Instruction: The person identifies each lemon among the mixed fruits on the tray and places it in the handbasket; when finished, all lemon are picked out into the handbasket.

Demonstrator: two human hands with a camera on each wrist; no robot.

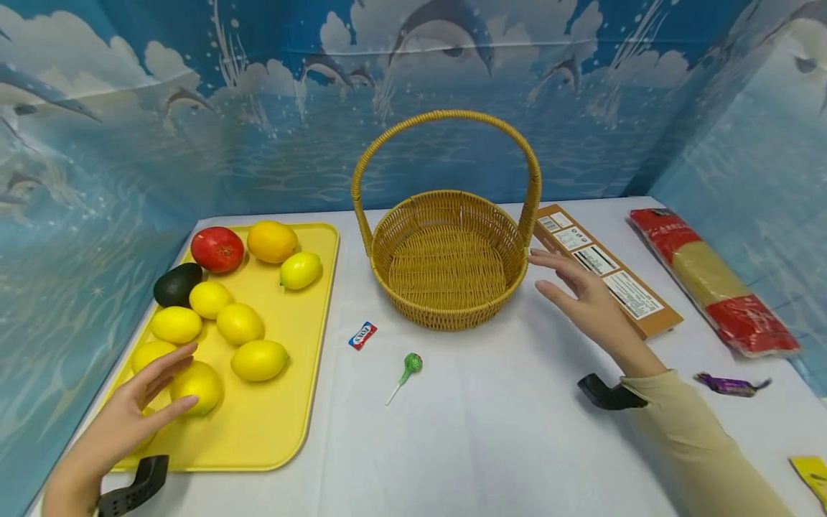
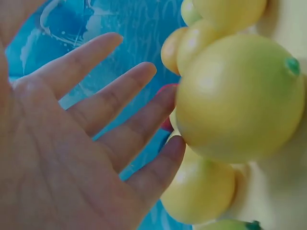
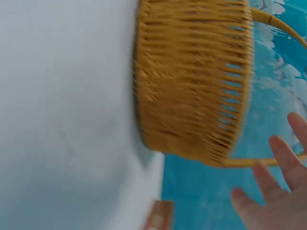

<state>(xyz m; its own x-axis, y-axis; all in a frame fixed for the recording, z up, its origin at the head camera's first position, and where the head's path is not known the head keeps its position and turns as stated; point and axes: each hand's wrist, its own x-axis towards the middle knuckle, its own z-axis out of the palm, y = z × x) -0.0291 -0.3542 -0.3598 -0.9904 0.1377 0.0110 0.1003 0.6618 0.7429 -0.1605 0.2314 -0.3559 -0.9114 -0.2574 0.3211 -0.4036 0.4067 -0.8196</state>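
My left hand (image 1: 138,404) hovers over the near left part of a yellow tray (image 1: 284,424), fingers spread beside a lemon (image 1: 202,388). In the left wrist view that lemon (image 2: 240,100) fills the space just past the fingertips; whether they touch it, I cannot tell. My right hand (image 1: 584,301) has its fingers extended close to the right side of a woven basket (image 1: 449,316) with a tall handle. Nothing lies inside the basket. The right wrist view shows the spread fingers near the basket's wall (image 3: 192,81), holding nothing.
More lemons (image 1: 260,360), a red mango-like fruit (image 1: 217,250), an orange-yellow fruit (image 1: 272,241) and an avocado (image 1: 176,286) share the tray. A lollipop (image 1: 411,365) and small candy (image 1: 362,335) lie mid-table. A brown box (image 1: 607,276), red-gold package (image 1: 711,280) and purple-wrapped candy (image 1: 732,385) lie right.
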